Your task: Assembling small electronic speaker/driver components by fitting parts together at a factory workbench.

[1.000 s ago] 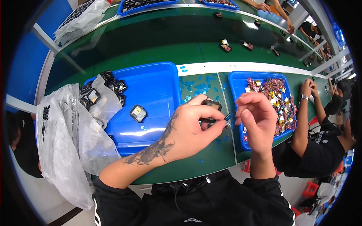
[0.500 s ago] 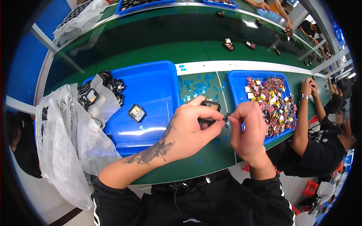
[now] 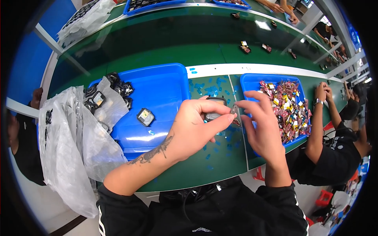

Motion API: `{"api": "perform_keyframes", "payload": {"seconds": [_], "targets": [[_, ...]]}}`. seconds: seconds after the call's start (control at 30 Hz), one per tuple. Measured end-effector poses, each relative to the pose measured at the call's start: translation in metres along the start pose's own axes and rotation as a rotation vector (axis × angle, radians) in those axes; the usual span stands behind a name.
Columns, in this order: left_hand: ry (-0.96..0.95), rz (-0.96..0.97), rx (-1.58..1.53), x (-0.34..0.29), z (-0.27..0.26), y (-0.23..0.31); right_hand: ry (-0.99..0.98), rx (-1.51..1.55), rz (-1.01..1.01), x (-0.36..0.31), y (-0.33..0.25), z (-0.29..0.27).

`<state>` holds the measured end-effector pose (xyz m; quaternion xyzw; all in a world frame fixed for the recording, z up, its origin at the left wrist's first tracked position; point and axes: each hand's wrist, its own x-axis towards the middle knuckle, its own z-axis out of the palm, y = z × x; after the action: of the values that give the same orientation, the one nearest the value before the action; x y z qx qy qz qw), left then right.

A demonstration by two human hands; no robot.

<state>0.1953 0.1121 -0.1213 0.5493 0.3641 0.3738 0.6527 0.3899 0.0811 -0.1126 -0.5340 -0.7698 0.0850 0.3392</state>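
Over the green table, my left hand (image 3: 197, 118) is closed round a black square watch-like case (image 3: 213, 115), whose far part shows beyond the fingers. Its thumb and forefinger also pinch a small greyish piece (image 3: 234, 109), too small to name. Close by on the right, my right hand (image 3: 262, 128) has its fingers apart, the fingertips beside that piece with nothing visible in them. A similar black case (image 3: 145, 117) lies by itself in the left blue tray (image 3: 167, 135). The right blue tray (image 3: 249, 80) is heaped with small electronic parts with red wires and yellow and white pieces (image 3: 285, 104).
Crumpled clear plastic bags (image 3: 65, 145) hang over the left tray beside more black cases (image 3: 120, 87). Blue film scraps (image 3: 210, 88) litter the table between the trays. Beyond a white rail (image 3: 220, 70), a green surface carries several loose parts. A co-worker's arms (image 3: 317, 116) are at the right.
My right hand has gone from a pinch at the small dark piece to spread fingers. My left hand has tilted, and the piece now stands between its thumb and forefinger.
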Motion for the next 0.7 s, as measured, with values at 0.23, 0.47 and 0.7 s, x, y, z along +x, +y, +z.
{"api": "perform_keyframes", "payload": {"seconds": [0.23,0.47,0.7], "targets": [[-0.231,-0.128,-0.223,-0.006,-0.002,0.014,-0.073,0.652,0.224,-0.008,-0.002,-0.002],[-0.335,-0.149,-0.256,-0.006,-0.001,0.013,0.043,1.159,0.113,-0.017,0.003,0.0],[-0.074,0.19,-0.139,-0.011,0.013,0.013,0.159,0.49,0.095,0.001,-0.026,0.0]]}}
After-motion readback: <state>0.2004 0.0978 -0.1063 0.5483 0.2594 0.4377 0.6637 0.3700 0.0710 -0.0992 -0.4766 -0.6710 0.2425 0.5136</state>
